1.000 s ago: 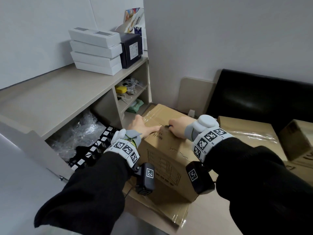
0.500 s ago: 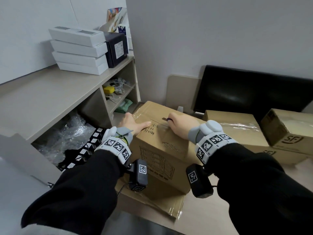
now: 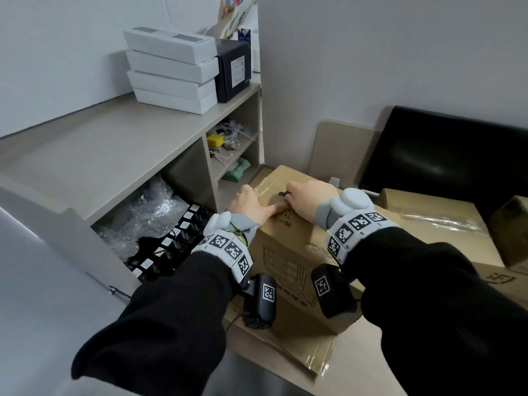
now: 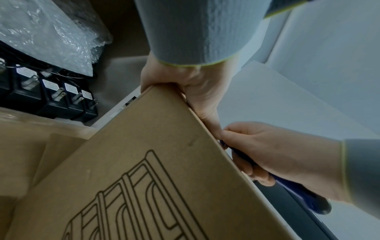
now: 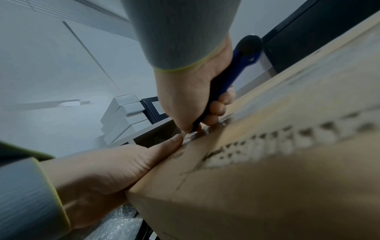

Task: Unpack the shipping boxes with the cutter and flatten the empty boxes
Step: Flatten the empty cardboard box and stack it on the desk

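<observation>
Your right hand (image 3: pixel 308 200) is still gripping the blue cutter (image 5: pixel 226 81), fingers wrapped round its handle, blade on the taped seam of the cardboard box (image 3: pixel 288 252). Your left hand (image 3: pixel 251 205) keeps pressing flat just beside it, thumb now nearly touching the blade tip.

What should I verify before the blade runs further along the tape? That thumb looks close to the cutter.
1. Right hand grips the cutter firmly: ok.
2. Left hand steadies the box: ok.
3. Left thumb clear of the blade: not ok, beside the tip.
4. Blade on the taped seam: ok.
5. Blade depth: cannot tell.
</observation>
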Demonstrator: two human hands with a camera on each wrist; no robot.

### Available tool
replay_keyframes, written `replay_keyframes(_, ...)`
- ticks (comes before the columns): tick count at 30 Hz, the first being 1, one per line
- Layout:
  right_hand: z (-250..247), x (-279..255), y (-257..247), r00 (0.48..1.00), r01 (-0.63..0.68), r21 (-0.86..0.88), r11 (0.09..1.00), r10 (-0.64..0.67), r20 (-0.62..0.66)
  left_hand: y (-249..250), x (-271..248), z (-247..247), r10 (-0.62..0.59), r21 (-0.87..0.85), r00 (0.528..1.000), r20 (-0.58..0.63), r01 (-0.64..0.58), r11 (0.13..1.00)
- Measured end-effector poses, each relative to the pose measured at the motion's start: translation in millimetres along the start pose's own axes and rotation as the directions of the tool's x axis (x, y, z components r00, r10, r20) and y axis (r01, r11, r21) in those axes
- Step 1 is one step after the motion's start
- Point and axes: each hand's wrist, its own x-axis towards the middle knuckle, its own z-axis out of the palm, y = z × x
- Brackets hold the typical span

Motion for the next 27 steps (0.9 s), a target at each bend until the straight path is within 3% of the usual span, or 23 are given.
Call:
replay_keyframes(10,7.7,8.8,1.6,0.993,0.039,-0.053,0.998,-0.033,0.111,-3.0,5.3,2.8,-0.003,0.027,1.0,-0.004,0.003,1.0)
replay_keyframes(27,2.7,-79.2,65.0,0.979,-0.035,-0.106,0.994,0.056,0.197,5.1,10.5,6.8,0.001,0.052,0.998,-0.055,0.002,0.999)
